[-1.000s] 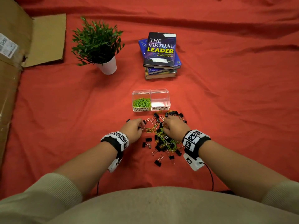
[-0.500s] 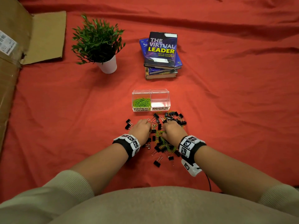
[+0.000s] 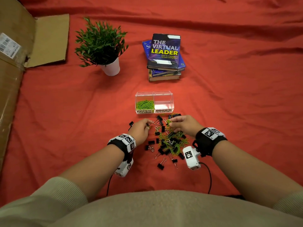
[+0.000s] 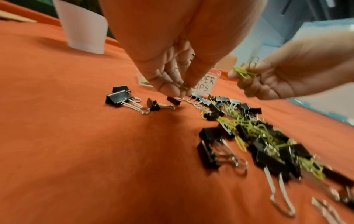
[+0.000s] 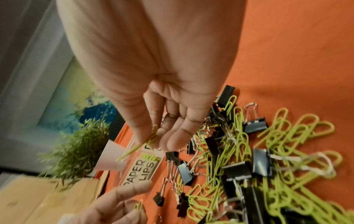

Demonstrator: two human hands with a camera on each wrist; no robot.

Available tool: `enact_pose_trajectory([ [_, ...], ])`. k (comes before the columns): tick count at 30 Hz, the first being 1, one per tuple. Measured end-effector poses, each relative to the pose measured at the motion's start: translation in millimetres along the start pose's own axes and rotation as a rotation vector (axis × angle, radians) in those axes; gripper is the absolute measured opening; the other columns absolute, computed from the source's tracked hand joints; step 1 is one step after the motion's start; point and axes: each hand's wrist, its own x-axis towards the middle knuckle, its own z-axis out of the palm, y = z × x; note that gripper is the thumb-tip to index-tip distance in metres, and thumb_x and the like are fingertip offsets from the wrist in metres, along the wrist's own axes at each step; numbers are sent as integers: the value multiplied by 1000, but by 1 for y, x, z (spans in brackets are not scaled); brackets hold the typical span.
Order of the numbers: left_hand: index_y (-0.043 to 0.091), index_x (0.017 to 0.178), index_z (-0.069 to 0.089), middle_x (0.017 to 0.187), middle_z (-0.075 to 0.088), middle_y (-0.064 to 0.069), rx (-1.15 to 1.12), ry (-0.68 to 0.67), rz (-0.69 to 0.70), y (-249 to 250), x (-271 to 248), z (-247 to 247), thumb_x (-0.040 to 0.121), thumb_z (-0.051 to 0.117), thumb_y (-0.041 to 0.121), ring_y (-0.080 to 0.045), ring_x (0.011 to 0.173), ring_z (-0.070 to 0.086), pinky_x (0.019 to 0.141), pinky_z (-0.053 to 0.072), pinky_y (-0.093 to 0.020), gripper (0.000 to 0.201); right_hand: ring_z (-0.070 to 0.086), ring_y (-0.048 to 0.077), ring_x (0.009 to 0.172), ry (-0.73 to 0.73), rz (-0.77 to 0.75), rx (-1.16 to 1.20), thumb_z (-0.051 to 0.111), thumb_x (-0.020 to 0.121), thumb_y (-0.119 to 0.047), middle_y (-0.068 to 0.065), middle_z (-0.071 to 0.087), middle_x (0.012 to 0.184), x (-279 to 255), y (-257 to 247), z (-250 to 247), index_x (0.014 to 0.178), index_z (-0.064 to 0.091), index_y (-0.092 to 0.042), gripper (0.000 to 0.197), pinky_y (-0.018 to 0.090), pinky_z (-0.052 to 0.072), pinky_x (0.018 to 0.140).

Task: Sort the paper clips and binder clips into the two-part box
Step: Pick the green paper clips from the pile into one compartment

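A clear two-part box (image 3: 164, 94) stands just beyond the pile; its left half, labelled PAPER CLIPS, holds green paper clips (image 3: 145, 104), and its right half, labelled BINDER CLIPS, looks empty. A mixed pile of black binder clips and green paper clips (image 3: 170, 142) lies on the red cloth between my hands. My left hand (image 3: 147, 125) pinches one green paper clip (image 4: 184, 86) low at the pile's left edge. Raised over the pile's far end, my right hand (image 3: 170, 122) pinches a few green paper clips (image 4: 243, 71) between thumb and fingers.
A stack of books (image 3: 164, 58) and a potted plant in a white pot (image 3: 105, 51) stand beyond the box. A cardboard box (image 3: 14, 66) lines the left side. Stray binder clips (image 3: 161, 164) lie near my wrists.
My right hand has lifted off the pile with green paper clips pinched in it. My left hand stays at the pile's left edge, now pinching a paper clip.
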Motion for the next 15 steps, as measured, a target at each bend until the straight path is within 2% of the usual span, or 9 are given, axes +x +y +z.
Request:
enact_pose_trajectory([
  [1, 16, 111, 60, 95, 62, -3, -23, -2, -12, 2, 1, -1, 93, 43, 6, -27, 81, 62, 75, 51, -38, 27, 59, 15, 71, -29, 30, 124, 60, 88, -5, 6, 62, 84, 1, 1, 1, 99, 63, -6, 11, 21, 52, 65],
  [3, 15, 101, 60, 92, 57, -1, -73, -14, -49, 8, 3, -2, 93, 38, 5, -24, 73, 58, 67, 47, -34, 26, 57, 20, 72, -70, 86, 333, 48, 93, -1, 9, 58, 86, 2, 4, 5, 93, 57, -3, 9, 27, 50, 67],
  [6, 11, 94, 53, 84, 57, -5, -30, -51, -73, 20, 5, 2, 97, 33, 13, -23, 76, 53, 67, 40, -30, 20, 55, 22, 69, -65, 115, 493, 38, 94, -8, 9, 55, 86, 2, 3, 11, 85, 49, -6, 15, 29, 48, 61],
  [8, 11, 92, 48, 86, 56, -7, 50, -63, -58, 25, 7, 9, 98, 32, 18, -24, 79, 52, 67, 37, -30, 19, 55, 21, 63, -36, 110, 468, 41, 94, -17, 7, 54, 78, 5, 1, 15, 82, 50, -8, 17, 28, 46, 56],
  [9, 11, 91, 47, 87, 56, -8, 85, -63, -62, 27, 9, 12, 99, 33, 22, -25, 79, 52, 67, 37, -31, 20, 54, 19, 60, -9, 101, 387, 46, 94, -22, 6, 54, 74, 8, 0, 18, 81, 52, -9, 19, 27, 44, 54],
  [11, 9, 95, 48, 90, 59, -10, 171, -55, -89, 28, 11, 19, 97, 40, 33, -28, 81, 55, 67, 39, -32, 26, 53, 16, 54, 64, 43, 29, 56, 90, -28, 4, 56, 67, 15, 0, 23, 78, 57, -9, 23, 26, 43, 51],
  [13, 8, 103, 50, 96, 61, -10, 287, -63, -103, 27, 12, 25, 93, 51, 41, -30, 88, 59, 66, 40, -33, 35, 50, 12, 52, 147, -41, -412, 62, 86, -26, 1, 58, 66, 23, 3, 29, 81, 61, -9, 17, 25, 39, 50],
  [15, 6, 105, 50, 102, 61, -13, 349, -72, -81, 24, 13, 29, 89, 57, 40, -33, 94, 60, 66, 40, -34, 39, 49, 12, 57, 131, -114, -671, 64, 83, -19, 0, 58, 73, 26, 6, 35, 88, 59, -14, 9, 26, 41, 54],
])
